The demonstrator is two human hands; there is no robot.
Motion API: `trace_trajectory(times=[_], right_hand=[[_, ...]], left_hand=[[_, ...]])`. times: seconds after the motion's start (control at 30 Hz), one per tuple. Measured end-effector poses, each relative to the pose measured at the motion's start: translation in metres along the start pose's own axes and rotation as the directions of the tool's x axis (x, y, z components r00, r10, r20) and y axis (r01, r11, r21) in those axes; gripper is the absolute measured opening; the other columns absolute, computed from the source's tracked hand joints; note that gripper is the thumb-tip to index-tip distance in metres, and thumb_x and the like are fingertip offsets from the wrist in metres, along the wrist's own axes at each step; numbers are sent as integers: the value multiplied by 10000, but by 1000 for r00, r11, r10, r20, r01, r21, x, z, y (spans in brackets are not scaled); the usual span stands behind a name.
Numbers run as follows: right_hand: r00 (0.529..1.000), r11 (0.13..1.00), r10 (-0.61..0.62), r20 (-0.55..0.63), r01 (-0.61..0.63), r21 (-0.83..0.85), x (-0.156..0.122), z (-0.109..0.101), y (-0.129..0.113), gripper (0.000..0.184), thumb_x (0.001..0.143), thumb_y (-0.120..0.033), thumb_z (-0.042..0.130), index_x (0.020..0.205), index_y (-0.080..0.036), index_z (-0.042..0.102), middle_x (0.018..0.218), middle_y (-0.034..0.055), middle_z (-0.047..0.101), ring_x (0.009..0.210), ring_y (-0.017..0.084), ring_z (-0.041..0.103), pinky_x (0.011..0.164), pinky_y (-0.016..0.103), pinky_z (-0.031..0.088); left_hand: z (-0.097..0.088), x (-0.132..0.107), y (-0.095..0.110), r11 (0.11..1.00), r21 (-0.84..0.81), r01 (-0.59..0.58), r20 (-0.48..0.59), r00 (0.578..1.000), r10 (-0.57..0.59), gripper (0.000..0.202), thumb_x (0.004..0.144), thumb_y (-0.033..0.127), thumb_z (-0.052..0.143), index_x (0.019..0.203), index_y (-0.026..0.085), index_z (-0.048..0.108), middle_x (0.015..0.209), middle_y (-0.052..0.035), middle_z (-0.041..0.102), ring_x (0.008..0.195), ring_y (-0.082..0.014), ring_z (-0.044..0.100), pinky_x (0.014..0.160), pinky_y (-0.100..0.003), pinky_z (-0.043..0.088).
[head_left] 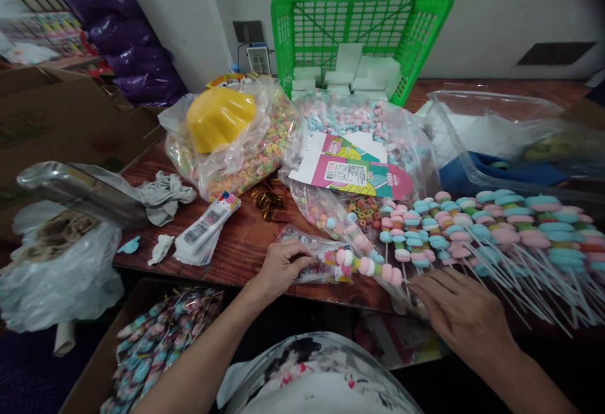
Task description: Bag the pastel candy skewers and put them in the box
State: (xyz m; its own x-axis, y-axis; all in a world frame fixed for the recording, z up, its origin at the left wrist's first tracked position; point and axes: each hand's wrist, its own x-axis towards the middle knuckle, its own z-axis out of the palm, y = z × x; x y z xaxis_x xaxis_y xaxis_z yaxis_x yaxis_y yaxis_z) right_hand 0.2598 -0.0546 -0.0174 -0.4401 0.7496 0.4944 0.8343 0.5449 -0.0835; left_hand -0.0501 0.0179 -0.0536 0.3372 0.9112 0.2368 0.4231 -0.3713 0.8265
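Note:
My left hand (pixel 283 266) pinches the end of a clear printed plastic bag (pixel 326 273) near the table's front edge. A skewer of pink and white marshmallows (pixel 366 266) with small coloured rings between them lies level over the bag, its far end at the bag's printed part. At the skewer's stick end, my right hand (pixel 460 307) has its fingers closed on the stick. Whether the tip is inside the bag I cannot tell. Right of it lies a heap of pink and blue marshmallow skewers (pixel 505 225), white sticks pointing toward me.
Behind are bags of coloured rings (pixel 246 171) and marshmallows (pixel 345 111), printed cards (pixel 350 174) and a green basket (pixel 362 14). Printed labels (pixel 205 231), gold twist ties (pixel 267 203) and a metal tool (pixel 85 193) lie left. Below stands a box of wrapped skewers (pixel 155 338).

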Motion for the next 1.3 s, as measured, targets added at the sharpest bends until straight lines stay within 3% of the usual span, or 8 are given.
trace_trajectory(times=[0.3, 0.53, 0.6, 0.67, 0.77, 0.9, 1.07, 1.3], right_hand=[[990, 975, -119, 79, 132, -179, 19, -15, -10, 188, 829, -114, 474, 838, -200, 640, 716, 53, 621, 737, 209, 493, 684, 347, 331], [993, 993, -114, -20, 115, 19, 30, -10, -17, 247, 856, -82, 445, 919, -186, 660, 749, 56, 640, 762, 192, 536, 713, 339, 399], [994, 991, -91, -61, 96, 97, 30, -9, -17, 259, 853, -76, 454, 974, -188, 654, 784, 59, 651, 777, 192, 553, 727, 342, 430], [993, 987, -73, -97, 86, 139, 30, -10, -17, 263, 846, -66, 469, 992, -194, 647, 815, 62, 661, 814, 201, 574, 757, 356, 448], [985, 984, -89, -146, 109, 138, 32, -12, -17, 258, 835, -57, 491, 1000, -187, 640, 834, 67, 667, 834, 207, 585, 770, 365, 456], [976, 980, -177, -126, 187, 70, 40, -19, -17, 267, 842, -62, 457, 996, -173, 645, 840, 75, 670, 846, 206, 586, 758, 358, 439], [952, 950, -305, -27, 306, 56, 51, -27, -15, 309, 846, -39, 361, 889, -163, 641, 768, 61, 629, 719, 170, 531, 651, 314, 379], [968, 973, -229, 104, 232, -12, 48, -32, 0, 241, 839, -36, 406, 833, -181, 598, 711, 24, 555, 663, 158, 497, 592, 296, 330]], left_hand=[[5, -3, 0, 973, 83, -213, 125, 971, 202, 141, 864, 229, 591, 818, 187, 718, 759, -33, 688, 757, -136, 624, 700, -245, 477], [-1, 5, 16, 882, 278, -380, 96, 925, 368, 171, 892, 239, 536, 866, 173, 691, 918, -84, 652, 899, -182, 579, 813, -347, 478], [-5, 8, 25, 860, 323, -395, 132, 919, 373, 218, 898, 279, 528, 1033, 155, 646, 1083, -127, 621, 1049, -225, 540, 923, -411, 441], [-8, 10, 32, 855, 330, -401, 217, 913, 345, 428, 874, 376, 562, 1226, 135, 530, 1216, -162, 568, 1146, -251, 501, 982, -428, 410], [-5, 12, 38, 889, 270, -369, 353, 897, 266, 618, 803, 457, 636, 1304, 153, 440, 1239, -145, 571, 1141, -242, 530, 966, -376, 425], [7, 13, 46, 939, 237, -249, 408, 903, 136, 353, 810, 414, 645, 1068, 185, 568, 1007, -63, 655, 913, -201, 613, 781, -290, 451], [19, 19, 62, 962, 181, -204, 439, 892, 106, 290, 753, 418, 701, 836, 160, 596, 773, 2, 605, 691, -142, 534, 629, -238, 369], [21, 20, 75, 999, -8, -50, 474, 879, 48, 301, 700, 361, 756, 855, 147, 611, 769, 25, 561, 706, -122, 479, 650, -218, 357]])
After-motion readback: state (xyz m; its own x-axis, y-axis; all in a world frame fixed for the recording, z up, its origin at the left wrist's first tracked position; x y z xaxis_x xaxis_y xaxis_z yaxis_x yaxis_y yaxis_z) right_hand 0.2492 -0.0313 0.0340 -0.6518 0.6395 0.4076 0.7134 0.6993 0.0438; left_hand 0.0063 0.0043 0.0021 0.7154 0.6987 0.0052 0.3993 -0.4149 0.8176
